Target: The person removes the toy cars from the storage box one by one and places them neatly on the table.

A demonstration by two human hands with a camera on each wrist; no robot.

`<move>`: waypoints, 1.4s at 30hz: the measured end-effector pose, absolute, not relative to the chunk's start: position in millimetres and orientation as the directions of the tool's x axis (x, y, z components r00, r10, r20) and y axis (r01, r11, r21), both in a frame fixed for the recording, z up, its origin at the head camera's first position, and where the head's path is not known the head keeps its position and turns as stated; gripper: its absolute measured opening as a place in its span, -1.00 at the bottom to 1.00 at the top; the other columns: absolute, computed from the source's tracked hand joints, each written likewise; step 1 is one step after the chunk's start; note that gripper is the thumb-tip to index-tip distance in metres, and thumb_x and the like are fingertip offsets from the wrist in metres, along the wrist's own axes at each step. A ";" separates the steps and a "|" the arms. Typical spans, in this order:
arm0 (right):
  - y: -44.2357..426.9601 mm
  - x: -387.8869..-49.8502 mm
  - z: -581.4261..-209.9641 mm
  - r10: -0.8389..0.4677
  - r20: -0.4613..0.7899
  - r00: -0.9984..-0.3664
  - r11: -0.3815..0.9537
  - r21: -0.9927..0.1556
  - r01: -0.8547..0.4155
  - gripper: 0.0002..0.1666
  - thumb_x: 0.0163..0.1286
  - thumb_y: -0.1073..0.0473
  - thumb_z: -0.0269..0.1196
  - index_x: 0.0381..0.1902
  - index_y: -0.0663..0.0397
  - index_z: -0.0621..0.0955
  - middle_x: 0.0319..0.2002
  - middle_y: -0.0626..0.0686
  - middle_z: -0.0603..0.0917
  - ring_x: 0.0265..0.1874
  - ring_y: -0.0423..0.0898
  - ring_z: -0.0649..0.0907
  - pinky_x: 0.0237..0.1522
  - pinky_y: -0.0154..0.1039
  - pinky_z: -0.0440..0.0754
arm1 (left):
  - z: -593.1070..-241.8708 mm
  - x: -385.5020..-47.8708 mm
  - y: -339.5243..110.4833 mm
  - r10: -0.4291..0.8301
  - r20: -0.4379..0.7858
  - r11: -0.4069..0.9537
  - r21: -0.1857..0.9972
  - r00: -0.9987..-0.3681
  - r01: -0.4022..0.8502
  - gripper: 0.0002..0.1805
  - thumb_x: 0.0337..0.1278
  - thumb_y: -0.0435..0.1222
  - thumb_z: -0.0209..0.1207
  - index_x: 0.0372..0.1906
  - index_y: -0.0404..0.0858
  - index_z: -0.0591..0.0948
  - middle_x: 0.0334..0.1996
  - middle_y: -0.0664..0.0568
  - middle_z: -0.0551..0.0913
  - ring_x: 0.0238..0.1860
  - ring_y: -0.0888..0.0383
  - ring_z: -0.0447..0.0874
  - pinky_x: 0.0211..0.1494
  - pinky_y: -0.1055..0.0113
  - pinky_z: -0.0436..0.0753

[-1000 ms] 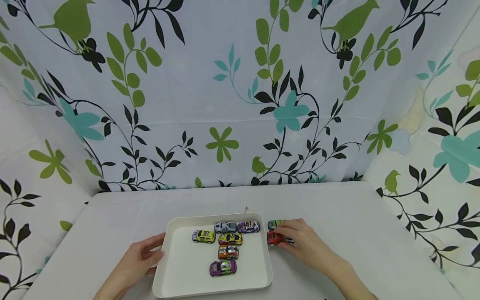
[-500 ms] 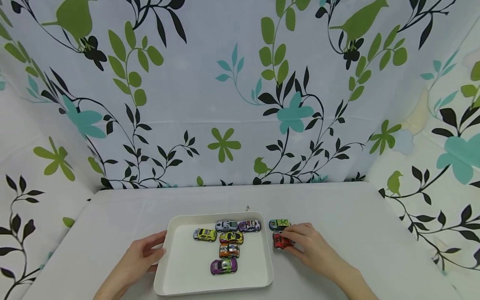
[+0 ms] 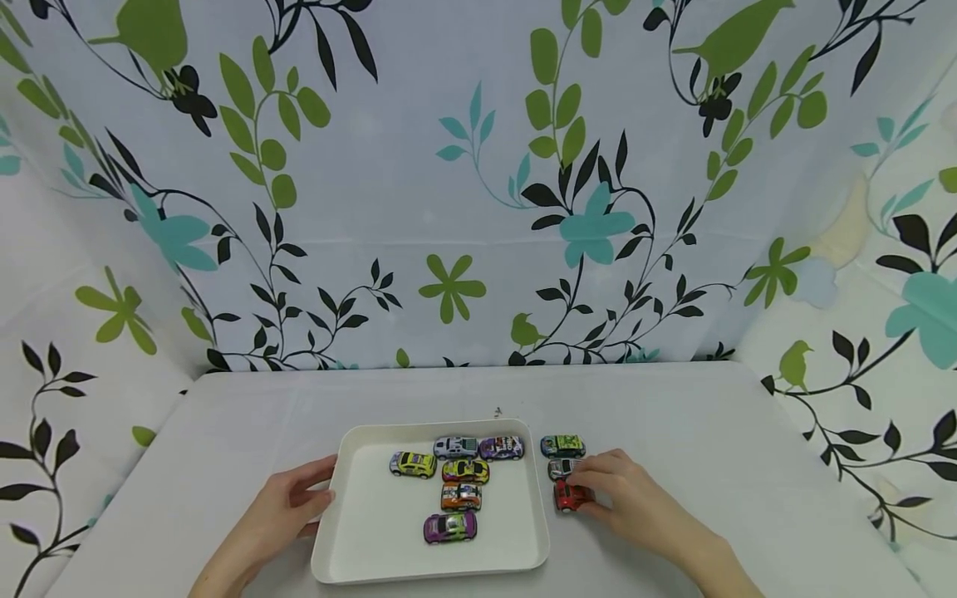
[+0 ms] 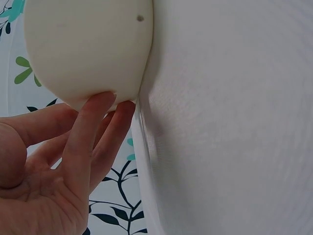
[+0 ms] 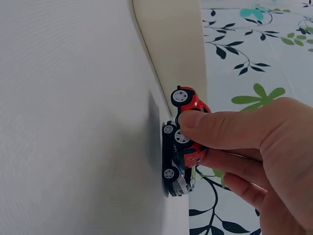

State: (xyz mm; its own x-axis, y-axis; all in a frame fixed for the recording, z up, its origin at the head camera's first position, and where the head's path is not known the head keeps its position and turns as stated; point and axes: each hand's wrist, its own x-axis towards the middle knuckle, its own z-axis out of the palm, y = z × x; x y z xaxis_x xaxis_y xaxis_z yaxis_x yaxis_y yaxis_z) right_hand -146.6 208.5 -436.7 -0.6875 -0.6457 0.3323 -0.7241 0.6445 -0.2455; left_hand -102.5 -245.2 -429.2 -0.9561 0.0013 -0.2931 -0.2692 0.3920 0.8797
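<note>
A white rectangular tray (image 3: 429, 561) holds several small toy cars, among them a purple toy car (image 3: 450, 527) and an orange toy car (image 3: 461, 497). My left hand (image 3: 287, 507) touches the tray's left side with fairly straight fingers. Right of the tray, my right hand (image 3: 631, 498) pinches a red toy car (image 3: 571, 497) between thumb and fingers; the right wrist view shows the red car (image 5: 188, 127) held close in front of a dark and silver toy car (image 5: 178, 181). That silver car (image 3: 562, 469) and a green toy car (image 3: 563, 446) stand beside the tray.
A white table (image 3: 254, 407) lies under everything. Behind and at both sides hangs a white cloth (image 3: 374, 199) printed with leaves, flowers and birds. In the left wrist view the tray's outer wall (image 4: 88, 49) rises above the table surface.
My right hand has moved the red car toward me and slightly right, away from the green car. A silver car now shows between them. My left hand stays at the tray.
</note>
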 end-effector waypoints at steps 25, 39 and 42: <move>207.8 -147.4 -447.4 -0.656 0.341 -0.673 0.649 -0.201 -0.734 -0.64 -0.01 0.27 0.57 -0.19 -0.01 0.76 -0.11 -0.09 0.73 -0.13 -0.09 0.64 -0.07 -0.18 0.70 | -430.2 -102.4 -245.4 0.000 -0.293 0.389 0.881 -0.956 -0.270 -0.39 0.35 -0.47 0.14 0.46 -0.41 0.29 0.38 -0.42 0.36 0.09 -0.13 0.68 -0.12 0.08 0.78; 204.5 -148.9 -450.1 -0.626 0.398 -0.670 0.667 -0.172 -0.725 -0.63 -0.07 0.28 0.60 -0.25 -0.01 0.76 -0.14 -0.11 0.69 -0.14 -0.13 0.62 -0.08 -0.19 0.70 | -428.9 -101.5 -244.8 0.007 -0.288 0.386 0.884 -0.958 -0.263 -0.38 0.35 -0.47 0.14 0.46 -0.43 0.28 0.38 -0.43 0.36 0.10 -0.14 0.68 -0.12 0.07 0.78; 204.5 -149.1 -449.7 -0.618 0.380 -0.689 0.682 -0.177 -0.709 -0.65 -0.05 0.26 0.60 -0.24 -0.01 0.76 -0.14 -0.11 0.70 -0.13 -0.14 0.62 -0.06 -0.19 0.70 | -428.6 -102.5 -244.6 0.003 -0.290 0.400 0.877 -0.957 -0.265 -0.38 0.35 -0.46 0.14 0.46 -0.43 0.28 0.38 -0.43 0.36 0.11 -0.17 0.67 -0.12 0.08 0.78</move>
State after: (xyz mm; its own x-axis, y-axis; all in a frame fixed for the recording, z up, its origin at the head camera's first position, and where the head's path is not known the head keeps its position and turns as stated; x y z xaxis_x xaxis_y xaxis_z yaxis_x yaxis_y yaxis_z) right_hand -149.1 204.5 -449.7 -0.6888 -0.6176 0.3797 -0.7094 0.6822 -0.1772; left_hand -102.5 -244.6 -428.6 -0.9570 0.0028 -0.2900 -0.2647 0.4005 0.8773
